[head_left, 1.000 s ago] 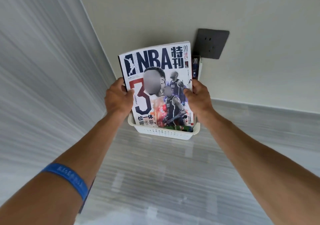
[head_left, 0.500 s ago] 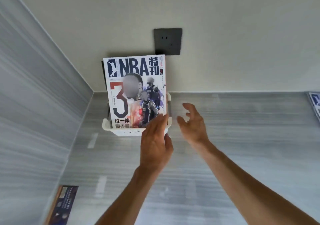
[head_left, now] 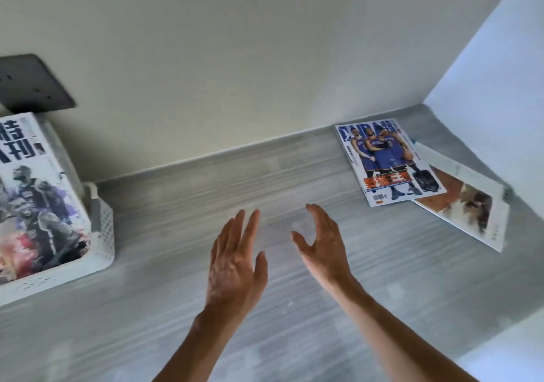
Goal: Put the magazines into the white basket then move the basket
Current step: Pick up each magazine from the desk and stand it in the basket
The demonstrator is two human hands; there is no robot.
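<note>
Your left hand (head_left: pixel 235 263) and right hand (head_left: pixel 322 246) hovered empty at lower centre, fingers spread | white basket (head_left: pixel 100 234) held an upright magazine (head_left: pixel 38 205) at left edge | two magazines (head_left: pixel 388 160) lay on the table (head_left: pixel 294 181), upper right

- Basket (head_left: pixel 103 234): white, perforated, far left on the counter (head_left: pixel 206 308).
- Magazine (head_left: pixel 35 205): upright in it.
- Two magazines (head_left: pixel 388 160), (head_left: pixel 468 205): flat, overlapping, far right.
</note>
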